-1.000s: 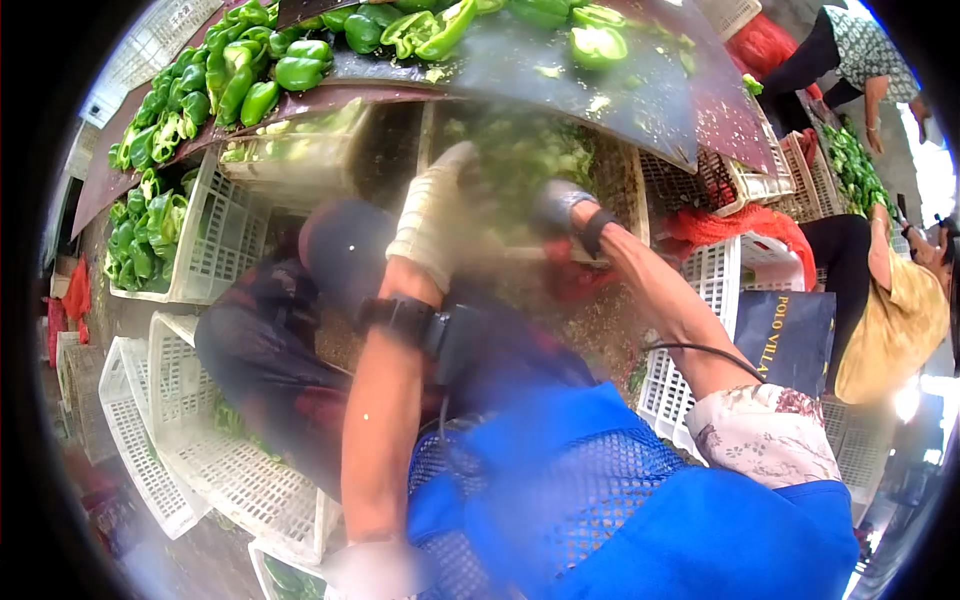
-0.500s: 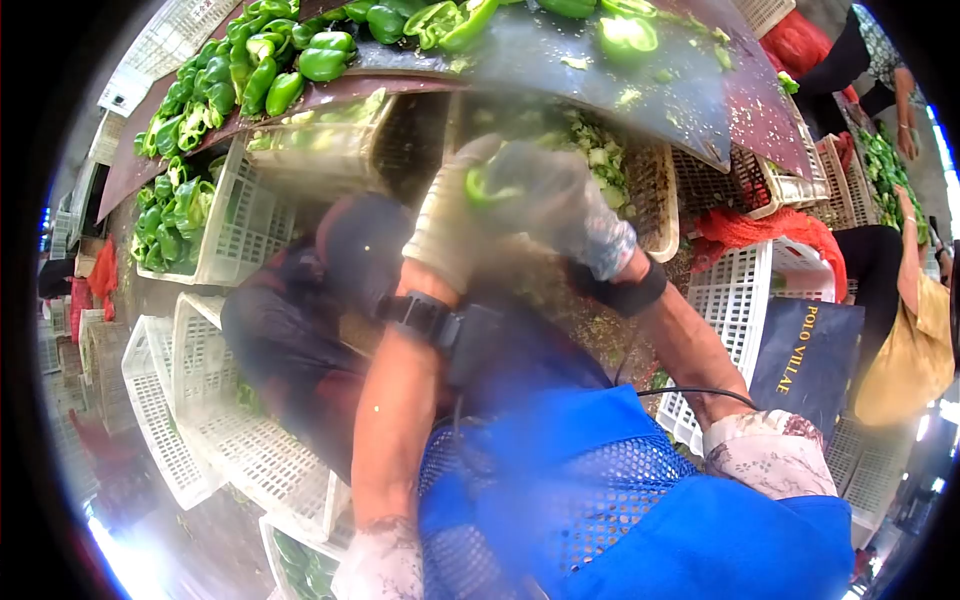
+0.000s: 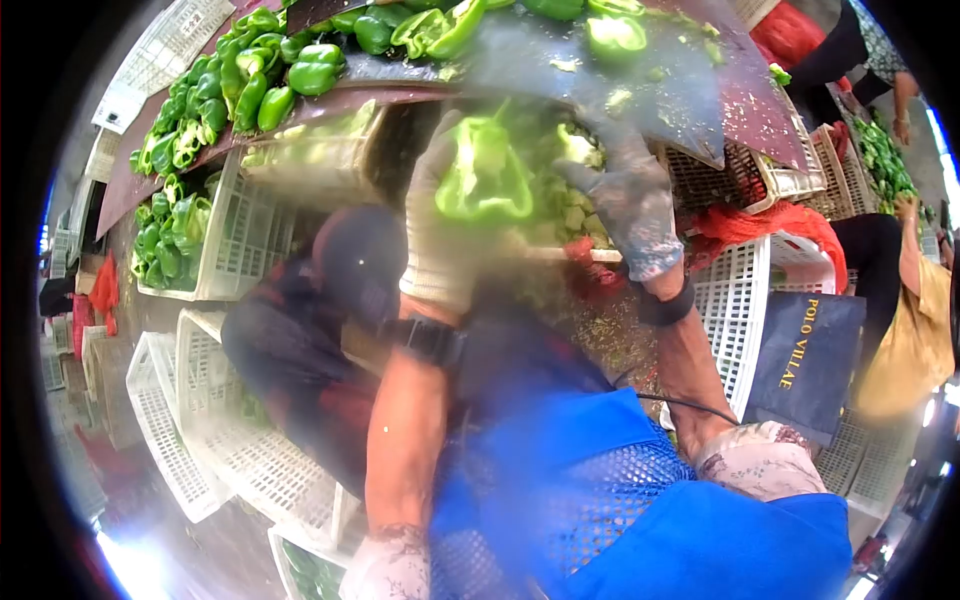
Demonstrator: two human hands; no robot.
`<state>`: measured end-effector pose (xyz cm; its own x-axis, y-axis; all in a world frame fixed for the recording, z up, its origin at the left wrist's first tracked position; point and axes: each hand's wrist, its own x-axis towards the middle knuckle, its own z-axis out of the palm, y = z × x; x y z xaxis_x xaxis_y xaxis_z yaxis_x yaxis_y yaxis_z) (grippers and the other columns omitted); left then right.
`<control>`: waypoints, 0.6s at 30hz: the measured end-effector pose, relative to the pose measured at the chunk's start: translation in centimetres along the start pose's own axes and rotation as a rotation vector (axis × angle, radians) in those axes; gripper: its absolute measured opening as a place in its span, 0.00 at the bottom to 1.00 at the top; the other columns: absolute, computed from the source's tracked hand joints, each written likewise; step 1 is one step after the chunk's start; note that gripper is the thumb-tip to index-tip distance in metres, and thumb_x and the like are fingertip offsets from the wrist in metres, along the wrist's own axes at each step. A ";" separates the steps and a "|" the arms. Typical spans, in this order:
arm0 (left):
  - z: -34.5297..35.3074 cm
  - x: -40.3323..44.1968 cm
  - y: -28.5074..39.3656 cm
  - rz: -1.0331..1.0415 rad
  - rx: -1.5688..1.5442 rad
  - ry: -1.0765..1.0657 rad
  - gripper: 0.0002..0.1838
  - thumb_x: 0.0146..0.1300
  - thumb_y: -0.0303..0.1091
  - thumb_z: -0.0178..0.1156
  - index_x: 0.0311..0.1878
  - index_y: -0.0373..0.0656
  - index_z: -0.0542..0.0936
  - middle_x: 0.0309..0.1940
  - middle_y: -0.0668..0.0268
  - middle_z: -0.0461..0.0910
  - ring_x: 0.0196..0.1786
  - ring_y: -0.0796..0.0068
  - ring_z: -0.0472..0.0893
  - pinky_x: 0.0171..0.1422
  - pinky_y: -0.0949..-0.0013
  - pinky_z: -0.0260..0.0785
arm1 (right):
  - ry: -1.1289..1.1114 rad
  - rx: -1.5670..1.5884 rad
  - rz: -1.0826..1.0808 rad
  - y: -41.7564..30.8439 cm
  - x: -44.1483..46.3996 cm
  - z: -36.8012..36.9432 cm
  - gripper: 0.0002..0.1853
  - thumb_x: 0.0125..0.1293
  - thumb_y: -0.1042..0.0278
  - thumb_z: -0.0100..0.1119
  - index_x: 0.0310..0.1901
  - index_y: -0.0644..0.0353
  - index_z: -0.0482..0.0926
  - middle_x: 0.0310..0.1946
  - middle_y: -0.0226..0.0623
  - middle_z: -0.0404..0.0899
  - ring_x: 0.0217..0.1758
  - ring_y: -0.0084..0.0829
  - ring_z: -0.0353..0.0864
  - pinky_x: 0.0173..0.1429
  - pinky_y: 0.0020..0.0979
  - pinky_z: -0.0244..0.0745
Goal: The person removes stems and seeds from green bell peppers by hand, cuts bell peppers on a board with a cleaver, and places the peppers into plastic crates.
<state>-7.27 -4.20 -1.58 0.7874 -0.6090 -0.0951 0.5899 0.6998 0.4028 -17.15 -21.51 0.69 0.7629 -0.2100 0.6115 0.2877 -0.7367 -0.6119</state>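
Observation:
My left hand (image 3: 432,225), in a pale glove, is closed on an opened green pepper (image 3: 487,170) whose hollow inside faces up. Facing it on the right, my right hand (image 3: 632,195) wears a grey patterned glove. Its fingers curl round a pale green piece of pepper core (image 3: 580,147). Both hands are above a crate of pale green scraps (image 3: 582,218), below the edge of the dark board (image 3: 660,110). The lens blurs part of this area.
Whole and cut green peppers (image 3: 317,70) lie along the board. White crates (image 3: 245,235) stand left and lower left, another white crate (image 3: 728,300) right, beside red netting (image 3: 770,235) and a dark bag (image 3: 806,350). Other people work at the far right.
My hands came together over the crate and have since moved apart. The pepper now shows open in my left hand, and a piece of core is at my right fingers.

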 end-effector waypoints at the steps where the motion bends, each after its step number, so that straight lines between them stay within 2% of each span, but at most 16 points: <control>1: 0.0 0.0 0.0 0.001 0.059 -0.046 0.26 0.71 0.42 0.53 0.69 0.45 0.67 0.56 0.53 0.78 0.52 0.48 0.82 0.56 0.43 0.77 | -0.051 -0.128 -0.085 0.4 0.1 -0.1 0.25 0.59 0.65 0.68 0.59 0.55 0.76 0.56 0.44 0.76 0.56 0.42 0.78 0.57 0.38 0.76; 2: 0.0 0.1 -0.1 0.005 0.097 -0.049 0.26 0.71 0.42 0.53 0.69 0.44 0.67 0.56 0.54 0.78 0.53 0.50 0.81 0.57 0.45 0.77 | -0.092 -0.252 -0.176 0.6 0.3 -0.2 0.27 0.59 0.64 0.68 0.61 0.53 0.75 0.58 0.46 0.75 0.58 0.45 0.78 0.60 0.40 0.76; 4: 0.8 -0.2 -0.2 0.004 0.176 -0.044 0.27 0.71 0.41 0.53 0.69 0.42 0.67 0.57 0.55 0.77 0.55 0.53 0.81 0.59 0.48 0.77 | -0.169 -0.178 0.029 -3.6 2.0 0.3 0.27 0.59 0.62 0.69 0.61 0.51 0.76 0.56 0.46 0.75 0.57 0.46 0.78 0.59 0.40 0.76; 5: 1.5 -0.5 -0.5 0.036 0.242 -0.078 0.28 0.70 0.39 0.53 0.70 0.40 0.66 0.59 0.55 0.76 0.59 0.57 0.79 0.61 0.53 0.76 | -0.167 -0.160 -0.001 -3.5 1.9 0.5 0.26 0.57 0.63 0.70 0.59 0.52 0.77 0.53 0.45 0.76 0.55 0.45 0.79 0.58 0.40 0.77; 7: 1.2 -0.4 -1.3 0.213 0.665 -0.126 0.28 0.70 0.39 0.53 0.71 0.40 0.65 0.60 0.56 0.76 0.61 0.60 0.78 0.62 0.53 0.75 | -0.132 -0.104 -0.049 -2.7 1.6 1.5 0.23 0.56 0.64 0.71 0.55 0.52 0.79 0.48 0.43 0.78 0.50 0.44 0.80 0.54 0.40 0.77; 9: 0.8 -0.5 -0.4 -0.025 0.259 -0.085 0.28 0.68 0.39 0.53 0.71 0.42 0.66 0.60 0.56 0.76 0.59 0.55 0.79 0.60 0.49 0.75 | -0.100 0.030 -0.063 -1.3 2.4 2.3 0.17 0.56 0.67 0.69 0.47 0.59 0.80 0.42 0.41 0.78 0.44 0.40 0.81 0.48 0.40 0.78; 11: 0.5 -0.4 0.3 -0.020 0.119 -0.003 0.28 0.68 0.39 0.53 0.70 0.43 0.67 0.60 0.55 0.76 0.57 0.50 0.79 0.58 0.45 0.76 | 0.140 -0.168 -0.109 -0.7 2.5 1.0 0.13 0.61 0.68 0.66 0.46 0.61 0.80 0.41 0.38 0.81 0.41 0.33 0.81 0.50 0.34 0.78; 13: 0.7 -0.6 0.4 -0.028 -0.030 0.076 0.26 0.69 0.40 0.53 0.68 0.44 0.68 0.58 0.54 0.77 0.52 0.42 0.80 0.53 0.41 0.77 | 0.116 -0.292 -0.065 -0.2 1.4 -1.4 0.13 0.63 0.67 0.65 0.48 0.61 0.80 0.41 0.39 0.81 0.41 0.35 0.81 0.50 0.35 0.78; 16: 0.2 0.2 0.6 0.047 0.005 0.040 0.25 0.70 0.40 0.52 0.68 0.44 0.68 0.57 0.55 0.78 0.52 0.44 0.81 0.52 0.44 0.79 | -0.015 -0.365 -0.033 -0.2 -0.5 -2.8 0.14 0.65 0.66 0.62 0.49 0.60 0.81 0.43 0.41 0.81 0.42 0.37 0.82 0.49 0.37 0.79; 17: -0.3 0.6 0.7 0.147 0.203 -0.015 0.25 0.70 0.40 0.53 0.68 0.44 0.68 0.54 0.56 0.78 0.50 0.49 0.82 0.51 0.48 0.80 | -0.043 -0.333 -0.014 -0.8 -0.9 -2.3 0.14 0.65 0.65 0.61 0.50 0.60 0.81 0.43 0.42 0.82 0.42 0.37 0.82 0.49 0.38 0.79; 18: 0.0 0.1 0.0 0.145 0.316 0.041 0.25 0.70 0.40 0.53 0.68 0.44 0.67 0.53 0.57 0.78 0.49 0.55 0.82 0.50 0.53 0.80 | -0.039 -0.273 0.014 -1.9 -0.8 -1.4 0.14 0.66 0.64 0.61 0.50 0.60 0.81 0.43 0.43 0.82 0.42 0.38 0.82 0.49 0.38 0.79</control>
<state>-7.19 -4.28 -1.62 0.8692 -0.4919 -0.0499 0.3919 0.6238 0.6762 -19.14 -20.81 2.03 0.7888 -0.2001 0.5811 0.1146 -0.8811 -0.4589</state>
